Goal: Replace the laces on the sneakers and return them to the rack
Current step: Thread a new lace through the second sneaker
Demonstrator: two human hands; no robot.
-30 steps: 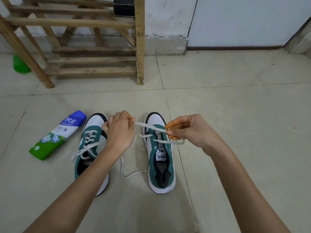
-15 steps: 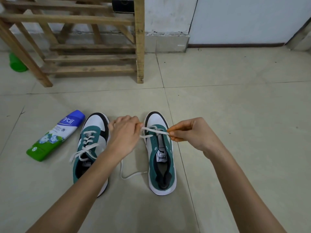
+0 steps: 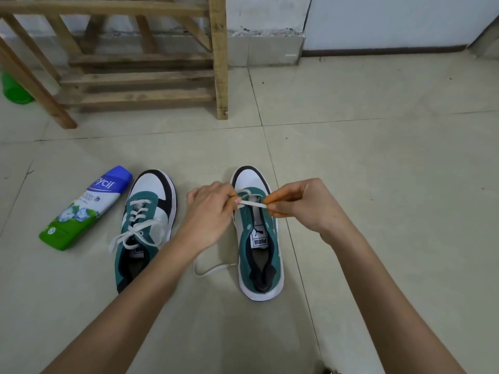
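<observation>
Two green, white and black sneakers stand side by side on the tiled floor, toes pointing away from me. The left sneaker (image 3: 145, 225) is laced and tied in a bow. The right sneaker (image 3: 258, 238) has a white lace (image 3: 249, 203) only through its front eyelets. My left hand (image 3: 209, 211) pinches the lace at the shoe's left side. My right hand (image 3: 302, 205) pinches the other end at the right side. A loose length of lace (image 3: 213, 269) trails on the floor between the shoes.
A wooden shoe rack (image 3: 135, 63) stands against the wall at the back left. A blue and green bottle (image 3: 86, 209) lies on the floor left of the shoes. A green object (image 3: 13, 90) sits behind the rack's left leg.
Both hands have come closer together and lower over the right sneaker's front eyelets, and the stretch of lace between them has become shorter.
</observation>
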